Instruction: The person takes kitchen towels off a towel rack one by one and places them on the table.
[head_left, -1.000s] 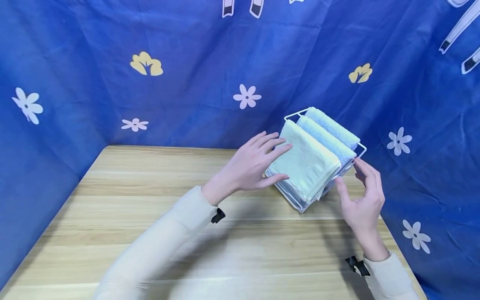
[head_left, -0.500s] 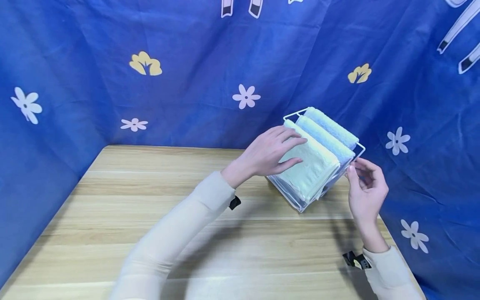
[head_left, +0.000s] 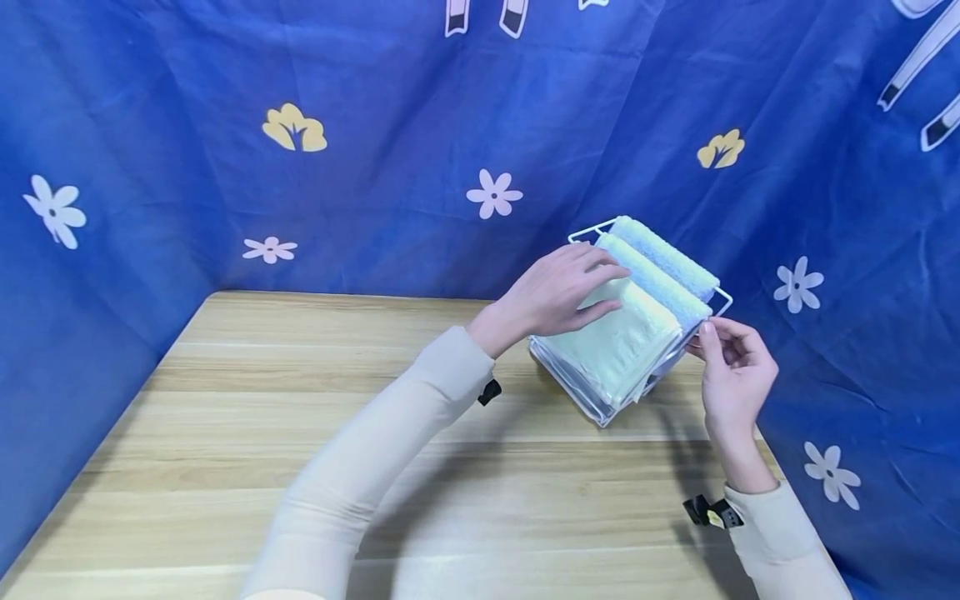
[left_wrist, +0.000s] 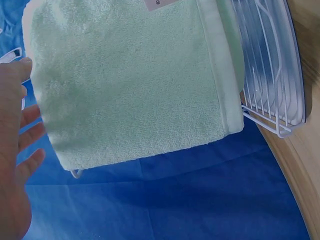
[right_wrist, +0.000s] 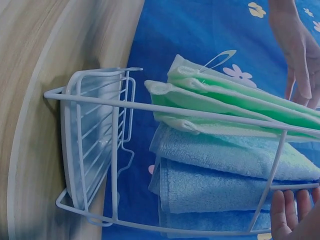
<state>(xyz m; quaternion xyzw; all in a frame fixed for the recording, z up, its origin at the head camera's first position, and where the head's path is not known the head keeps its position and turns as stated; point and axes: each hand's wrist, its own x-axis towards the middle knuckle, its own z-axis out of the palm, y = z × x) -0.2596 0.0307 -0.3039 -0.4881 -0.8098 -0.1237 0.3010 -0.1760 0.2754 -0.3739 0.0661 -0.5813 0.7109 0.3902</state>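
Observation:
A white wire towel rack stands tilted to the view at the table's back right. Over it hang light-green towels, foremost, and two light-blue ones behind. My left hand is over the green towel's upper left part, fingers loosely bent. In the left wrist view its fingertips are at the towel's top edge; whether they touch is unclear. My right hand holds the rack's right side near the blue towel's corner, thumb in front and fingers curled behind. In the right wrist view its fingers meet the rack's wire.
The rack has a pale slatted base tray on the wooden table. A blue patterned curtain encloses the back and sides, close behind the rack. A small label shows on the green towel.
My left hand has moved right and up, from beside the green towel to over it. My right hand's thumb and fingers have drawn together at the rack's side. The rack stays in place.

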